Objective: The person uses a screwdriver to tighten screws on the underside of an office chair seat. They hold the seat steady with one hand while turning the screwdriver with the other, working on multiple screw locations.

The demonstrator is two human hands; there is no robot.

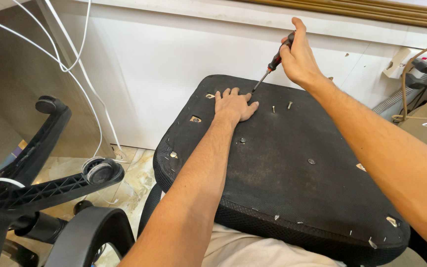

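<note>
Head camera, looking down: an upturned black chair seat [292, 188], its fabric-covered underside facing up, fills the middle of the frame and rests across the person's lap, its far edge close to a white wall panel [174, 64]. To the left lies the chair's black wheeled base [40, 188], tipped on its side with a caster [100, 171] pointing toward the seat. White cables [82, 74] hang down the wall on the left; a power strip [416, 71] with plugs sits at the right edge.

The left hand [234, 105] lies flat and open on the seat's underside near its far edge, palm down, fingers spread and pressing the fabric, holding nothing. The right hand [300, 57] is raised above the seat, fingers clenched round the black-and-red handle of a screwdriver [272, 64]. The tool slants down to the left, its tip meeting the seat just beside the left hand's fingertips [233, 91].

Two screws [281, 106] stand upright in the seat just right of the left hand, apart from it. Round fastener heads [312, 161] sit flush farther toward the near edge, and small metal staples [391, 221] dot the rim.
</note>
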